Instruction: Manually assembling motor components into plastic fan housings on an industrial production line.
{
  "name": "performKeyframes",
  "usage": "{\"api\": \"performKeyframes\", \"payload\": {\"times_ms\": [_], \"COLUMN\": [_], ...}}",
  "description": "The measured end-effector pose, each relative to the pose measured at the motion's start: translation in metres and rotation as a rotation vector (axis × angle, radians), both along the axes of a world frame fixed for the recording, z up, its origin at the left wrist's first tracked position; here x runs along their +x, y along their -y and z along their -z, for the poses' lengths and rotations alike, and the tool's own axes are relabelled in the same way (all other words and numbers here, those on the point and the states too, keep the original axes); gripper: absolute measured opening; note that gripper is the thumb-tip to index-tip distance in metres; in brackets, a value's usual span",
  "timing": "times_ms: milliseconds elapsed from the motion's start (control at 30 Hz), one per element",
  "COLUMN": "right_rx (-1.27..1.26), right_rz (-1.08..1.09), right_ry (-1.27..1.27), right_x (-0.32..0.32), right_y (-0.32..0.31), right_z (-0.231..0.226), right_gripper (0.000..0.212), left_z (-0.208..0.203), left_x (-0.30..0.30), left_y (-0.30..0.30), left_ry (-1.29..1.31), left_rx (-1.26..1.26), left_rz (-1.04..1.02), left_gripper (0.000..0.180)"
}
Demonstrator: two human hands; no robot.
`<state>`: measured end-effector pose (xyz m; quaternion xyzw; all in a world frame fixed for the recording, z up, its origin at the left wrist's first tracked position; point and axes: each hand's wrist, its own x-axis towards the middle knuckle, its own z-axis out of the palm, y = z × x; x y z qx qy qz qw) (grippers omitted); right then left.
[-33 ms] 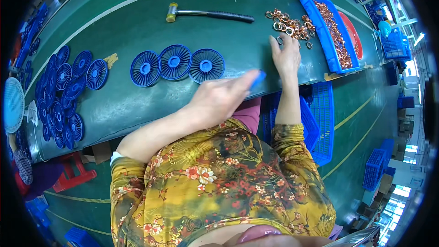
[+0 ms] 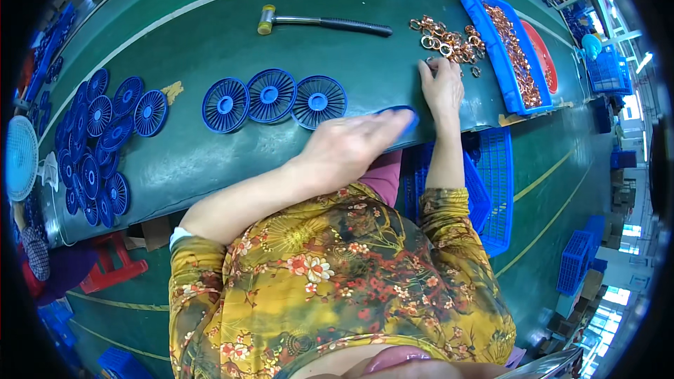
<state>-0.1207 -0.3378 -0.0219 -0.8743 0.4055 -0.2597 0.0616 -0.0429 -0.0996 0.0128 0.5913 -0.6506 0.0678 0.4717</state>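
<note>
My left hand (image 2: pixel 351 144) is closed on a blue slotted disc (image 2: pixel 412 121) at the table's near edge. Only a strip of its rim shows past the blurred fingers. To the right, my right hand (image 2: pixel 442 90) reaches palm down to the near side of a heap of copper-coloured rings (image 2: pixel 449 41). Its thumb and fingers are apart, with a ring beside the fingertips; whether they touch it I cannot tell. Left of my hands, three blue slotted discs (image 2: pixel 272 95) lie in an overlapping row.
A mallet (image 2: pixel 326 24) with yellow faces lies across the far side of the green table (image 2: pixel 210 42). At the left is a pile of blue discs (image 2: pixel 98 123). A blue tray (image 2: pixel 516 100) of rings and a red basin (image 2: pixel 540 52) stand right. Blue crates (image 2: pixel 497 189) sit below the edge.
My left hand has shifted slightly right, and more of the blue disc's rim shows beyond its fingers. The right thumb has come a little nearer to the fingers.
</note>
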Motion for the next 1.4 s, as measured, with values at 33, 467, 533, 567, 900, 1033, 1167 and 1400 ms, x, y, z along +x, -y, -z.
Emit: {"api": "performKeyframes", "payload": {"times_ms": [33,467,533,567,900,1033,1167,1400], "right_rx": [0.002,-0.043,-0.069,-0.038,0.089,0.074,0.061,0.095], "right_rz": [0.009,0.045,-0.034,-0.076,-0.499,-0.58,-0.636,-0.684], "right_ry": [-0.026,0.02,0.014,-0.036,0.452,0.491,0.514,0.515], "right_x": [-0.001,-0.016,-0.025,-0.027,-0.004,-0.004,-0.001,0.003], "right_y": [0.008,0.036,0.029,0.026,-0.042,-0.064,-0.071,-0.088], "right_z": [0.006,0.014,0.012,0.012,-0.021,-0.031,-0.029,-0.022], "right_gripper": [0.027,0.028,0.025,0.022,0.008,0.013,0.013,0.013], "left_z": [0.0,-0.015,-0.009,0.0,0.024,0.023,0.031,0.03], "left_x": [-0.001,0.065,0.107,0.128,0.195,0.19,0.191,0.181], "left_y": [0.009,-0.025,-0.067,-0.094,-0.212,-0.202,-0.212,-0.199], "left_ry": [0.138,0.195,0.179,0.113,0.38,0.307,0.424,0.278], "left_rx": [0.06,0.381,0.407,0.425,0.75,0.787,0.721,0.39], "left_rz": [-0.05,-0.7,-0.993,-1.081,-1.205,-1.183,-1.094,-1.185], "left_gripper": [0.038,0.052,0.059,0.064,0.072,0.059,0.054,0.059]}}
